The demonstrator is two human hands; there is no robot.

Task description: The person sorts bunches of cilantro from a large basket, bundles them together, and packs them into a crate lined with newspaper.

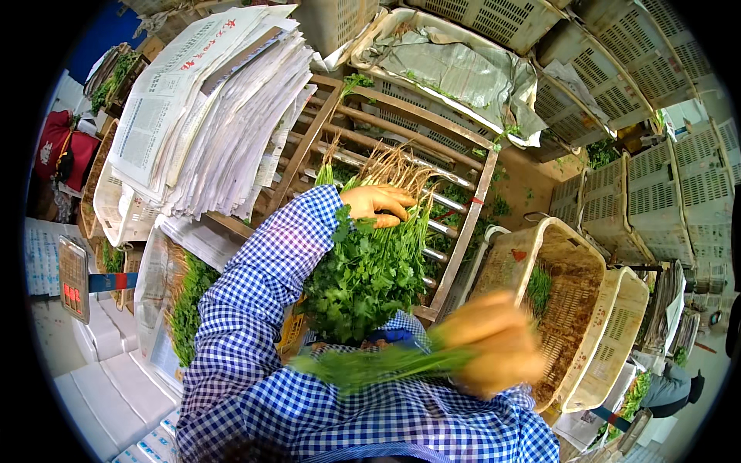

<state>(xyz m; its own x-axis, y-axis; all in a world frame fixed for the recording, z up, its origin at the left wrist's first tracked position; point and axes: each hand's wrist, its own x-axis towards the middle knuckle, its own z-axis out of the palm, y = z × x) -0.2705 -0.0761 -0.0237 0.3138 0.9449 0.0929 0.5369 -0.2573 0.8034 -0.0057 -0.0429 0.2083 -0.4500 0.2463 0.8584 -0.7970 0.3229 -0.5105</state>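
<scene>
A leafy bunch of coriander (363, 282) lies on a slatted rack (475, 220), its pale brown roots pointing away from me. My left hand (378, 204), in an orange glove, is closed over the stems just below the roots. Toward the lower right, my right hand (490, 343), also gloved in orange and smeared by motion, grips a small bundle of thin green stalks (386, 366). That bundle trails left, in front of my checked sleeves and nearer me than the coriander's leaves. Its leaf ends are too blurred to make out.
A tall newspaper stack (208, 116) stands left of the rack. Right of my right hand is a dirty cream crate (552, 239) with some greens inside. Beyond the rack sits a lined crate (448, 69). Stacked crates (648, 201) line the right; more greens (193, 297) lie left.
</scene>
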